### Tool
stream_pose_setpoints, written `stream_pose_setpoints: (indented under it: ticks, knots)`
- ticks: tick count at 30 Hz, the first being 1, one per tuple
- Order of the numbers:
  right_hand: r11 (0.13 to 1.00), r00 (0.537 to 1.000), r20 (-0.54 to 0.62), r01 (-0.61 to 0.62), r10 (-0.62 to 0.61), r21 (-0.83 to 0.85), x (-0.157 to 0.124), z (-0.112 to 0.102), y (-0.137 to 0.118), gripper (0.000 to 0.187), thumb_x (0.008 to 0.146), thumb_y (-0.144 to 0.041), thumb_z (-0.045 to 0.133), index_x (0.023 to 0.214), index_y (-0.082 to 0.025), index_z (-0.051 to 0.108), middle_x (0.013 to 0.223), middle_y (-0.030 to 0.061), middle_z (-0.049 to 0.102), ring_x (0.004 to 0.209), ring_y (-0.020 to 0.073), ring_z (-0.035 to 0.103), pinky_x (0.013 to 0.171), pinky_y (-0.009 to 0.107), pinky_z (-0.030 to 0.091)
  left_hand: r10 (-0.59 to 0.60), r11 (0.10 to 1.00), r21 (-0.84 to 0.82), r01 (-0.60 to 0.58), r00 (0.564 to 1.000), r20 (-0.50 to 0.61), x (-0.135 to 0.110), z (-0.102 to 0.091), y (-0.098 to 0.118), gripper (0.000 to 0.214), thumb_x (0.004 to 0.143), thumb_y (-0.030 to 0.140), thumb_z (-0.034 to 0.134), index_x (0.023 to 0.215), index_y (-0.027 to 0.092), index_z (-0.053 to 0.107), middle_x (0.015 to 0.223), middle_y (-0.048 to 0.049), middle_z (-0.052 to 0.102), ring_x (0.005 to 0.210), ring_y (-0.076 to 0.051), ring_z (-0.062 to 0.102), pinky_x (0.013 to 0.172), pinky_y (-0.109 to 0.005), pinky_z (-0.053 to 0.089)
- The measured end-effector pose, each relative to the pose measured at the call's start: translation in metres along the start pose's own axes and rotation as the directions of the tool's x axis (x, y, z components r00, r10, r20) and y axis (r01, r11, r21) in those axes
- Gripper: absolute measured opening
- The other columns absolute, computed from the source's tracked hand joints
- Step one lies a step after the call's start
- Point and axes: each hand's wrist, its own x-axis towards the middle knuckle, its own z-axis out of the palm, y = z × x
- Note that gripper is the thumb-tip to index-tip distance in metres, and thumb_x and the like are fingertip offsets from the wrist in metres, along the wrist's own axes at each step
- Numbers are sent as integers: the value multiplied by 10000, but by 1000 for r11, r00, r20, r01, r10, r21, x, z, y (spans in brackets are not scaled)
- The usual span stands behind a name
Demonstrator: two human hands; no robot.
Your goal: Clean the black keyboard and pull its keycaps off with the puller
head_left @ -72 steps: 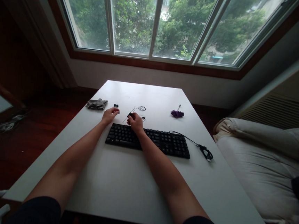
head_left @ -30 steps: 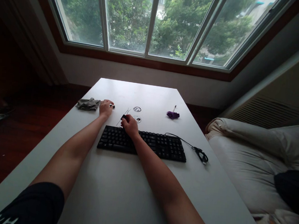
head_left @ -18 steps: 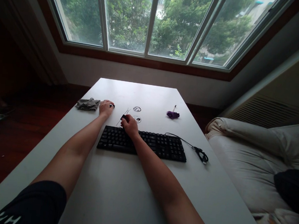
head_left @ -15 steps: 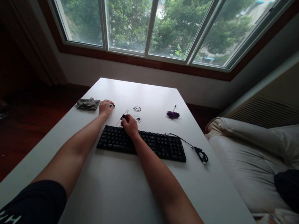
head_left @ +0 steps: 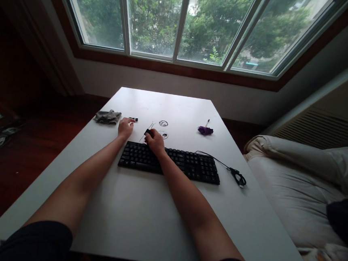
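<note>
My left hand (head_left: pixel 126 127) rests on the white table (head_left: pixel 130 216), fingers loosely apart, beside a few small black keycaps (head_left: pixel 134 119). The fingertips are very close to the keycaps; I cannot tell whether they touch. In my right hand (head_left: pixel 155 140) a small black piece (head_left: pixel 147 132) is pinched between thumb and fingers; its exact kind is too small to make out. Thin metal wires (head_left: pixel 152 125) stick out around that piece, perhaps part of it. Below the right hand lies a black keyboard (head_left: pixel 189 164), partly covered by the right wrist and forearm.
Left of the left hand is a crumpled grey cloth (head_left: pixel 108 117). Two round printed marks (head_left: pixel 163 123) lie beyond the right hand. A purple cloth-like bundle with a stick (head_left: pixel 205 131) is at right. The keyboard's coiled cable (head_left: pixel 237 177) lies near the right edge, by a sofa (head_left: pixel 272 188).
My left hand has drawn back slightly from the keycaps, so more of them show. The right hand keeps its pinch on the black piece. The whole view has shifted a little.
</note>
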Motion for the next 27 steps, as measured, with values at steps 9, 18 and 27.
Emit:
stream_pose_setpoints:
  ticks: [9, 18, 27]
  knots:
    - [997, 986, -156, 60, -53, 40, -11, 0, -12, 171, 919, -401, 536, 933, -235, 574, 735, -29, 672, 666, 153, 705, 661, 246, 561, 41, 945, -324, 49, 963, 266, -43, -25, 6, 213, 782, 214, 575, 883, 227, 762, 877, -39, 754, 808, -222, 670, 808, -364, 522]
    - [987, 991, -12, 135, -137, -84, -12, -4, -23, 170, 895, -376, 592, 985, -244, 650, 732, -30, 686, 671, 162, 702, 673, 255, 541, 40, 840, -519, 161, 934, 355, -74, -62, 13, 351, 683, 230, 556, 964, 196, 763, 938, -61, 756, 884, -242, 685, 820, -378, 555]
    - [981, 984, 102, 159, -148, -114, 0, -8, -2, 162, 916, -360, 583, 1013, -243, 641, 757, -27, 695, 691, 159, 704, 692, 265, 525, 176, 868, -488, 88, 865, 469, -74, -71, 17, 410, 669, 194, 528, 1012, 177, 752, 1013, -57, 742, 869, -193, 647, 721, -285, 516]
